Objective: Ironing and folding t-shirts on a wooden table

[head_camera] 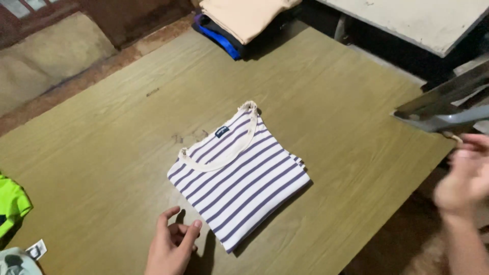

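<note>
Folded striped shirt (239, 173): white with dark purple stripes, cream neckband uppermost, small dark label inside the collar; lies flat near the middle of the olive-green wooden table (102, 147), set at a slant to the table's edges

Left hand (173, 244): at the near edge of the table, just beside the shirt's lower left corner; fingers loosely curled, thumb and forefinger apart, holding nothing; whether it grazes the cloth cannot be told

Right hand (466, 175): off the table's right edge, well apart from the shirt, blurred; fingers bunched near a grey metal piece (443, 109) that juts in from the right; whether it grips anything cannot be told

Stack of folded clothes (239, 20): far end of the table, peach garment on top, blue and black beneath

Neon green garment (11, 203): left edge of the table, partly out of view

Pale garment with a white tag (20, 257): lower left corner
</note>
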